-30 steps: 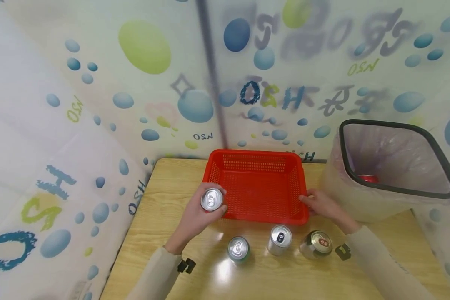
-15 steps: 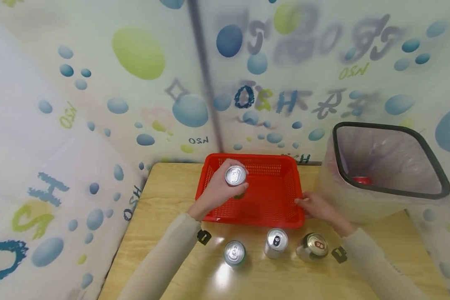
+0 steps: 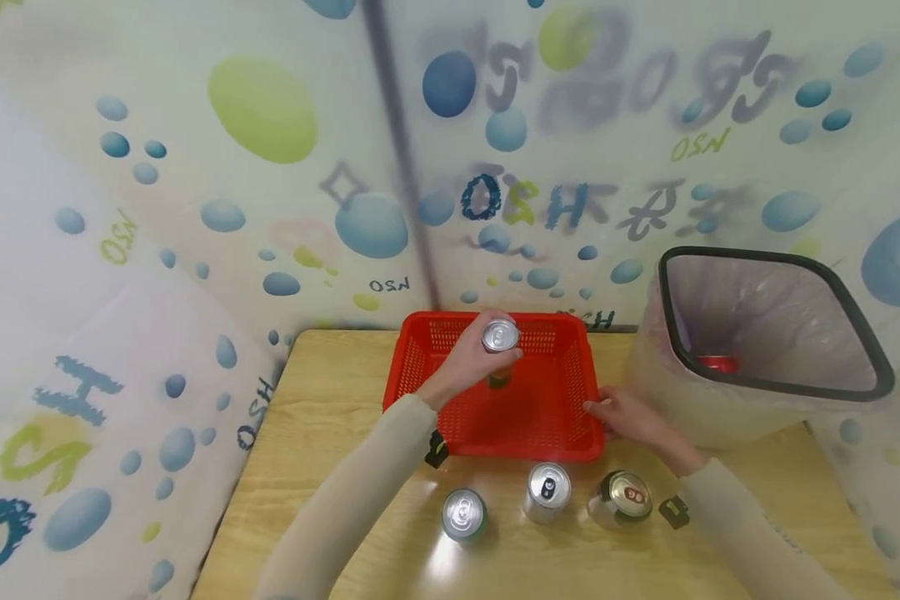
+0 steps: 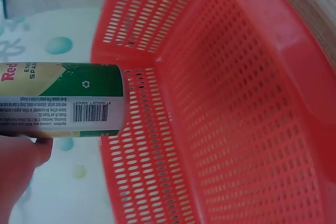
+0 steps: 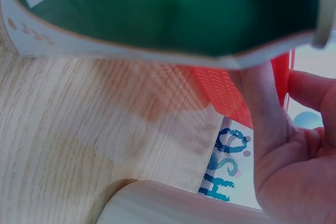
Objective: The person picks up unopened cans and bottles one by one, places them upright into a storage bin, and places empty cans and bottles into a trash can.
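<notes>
Metal cylindrical can [image 4: 63,100] in left hand [image 3: 471,357] over slotted red basket [image 3: 543,408]

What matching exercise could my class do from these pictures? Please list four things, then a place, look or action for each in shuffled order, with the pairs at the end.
Things:
1. left hand
2. right hand
3. bin
4. red item

Matches:
A. black-rimmed
B. pinching the edge of the basket
C. inside the bin
D. holding a can above the basket

Pairs: 1-D, 2-B, 3-A, 4-C
</notes>
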`<state>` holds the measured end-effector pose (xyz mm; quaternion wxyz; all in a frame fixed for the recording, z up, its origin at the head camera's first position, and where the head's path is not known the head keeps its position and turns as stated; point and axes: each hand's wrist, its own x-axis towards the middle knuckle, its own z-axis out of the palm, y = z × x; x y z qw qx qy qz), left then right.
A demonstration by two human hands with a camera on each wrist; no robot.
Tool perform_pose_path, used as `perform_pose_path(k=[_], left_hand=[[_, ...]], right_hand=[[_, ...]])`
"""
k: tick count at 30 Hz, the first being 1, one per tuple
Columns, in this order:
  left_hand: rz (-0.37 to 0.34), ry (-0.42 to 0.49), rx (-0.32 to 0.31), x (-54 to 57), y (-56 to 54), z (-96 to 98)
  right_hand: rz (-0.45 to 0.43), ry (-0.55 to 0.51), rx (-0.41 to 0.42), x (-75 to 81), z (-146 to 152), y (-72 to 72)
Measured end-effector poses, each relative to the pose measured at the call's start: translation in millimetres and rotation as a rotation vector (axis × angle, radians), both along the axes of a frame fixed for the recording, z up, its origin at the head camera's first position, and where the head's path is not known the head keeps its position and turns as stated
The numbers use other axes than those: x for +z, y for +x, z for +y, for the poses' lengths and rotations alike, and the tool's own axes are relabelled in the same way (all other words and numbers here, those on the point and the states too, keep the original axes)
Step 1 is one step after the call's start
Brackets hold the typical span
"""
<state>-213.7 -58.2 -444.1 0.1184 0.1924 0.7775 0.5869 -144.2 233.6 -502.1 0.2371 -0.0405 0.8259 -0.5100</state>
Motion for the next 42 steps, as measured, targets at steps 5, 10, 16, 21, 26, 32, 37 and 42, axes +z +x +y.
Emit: perform_pose_path(k=[5,10,16,21,26,32,37,42], left_hand=[[-0.032,-0.022,-0.022,-13.9,-6.1,10.2],[-0.074,-0.038,-0.046,-23.8,-9.5,20.7],[-0.116,-0.055,-0.035,-36.7,-16.0,33.0],[-0.119,-0.095,0.006,-45.7,-19.8,40.9],[-0.116,-0.132,0.045,-51.9,-21.6,49.1],[-0.118,-0.154,0.025,-55.6,-25.3,59.2],[-0.104,-0.198,0.012,-62.1,-28.3,65.4],[-0.097,-0.212,0.008,-65.7,-29.1,69.0]], right_hand=[[0.008,0.006,-0.004,0.3,-2.4,2.1],[0.006,0.004,-0.009,1.7,-2.7,3.6],[0.003,0.005,-0.011,2.1,-2.2,4.3],[0.003,0.023,-0.004,4.6,-2.7,4.6],[-0.020,0.053,0.003,5.6,-3.3,3.5],[-0.046,0.097,0.011,4.4,-4.4,2.2],[-0.063,0.089,0.012,6.1,-4.9,2.8],[-0.075,0.086,0.001,6.8,-5.0,3.0]])
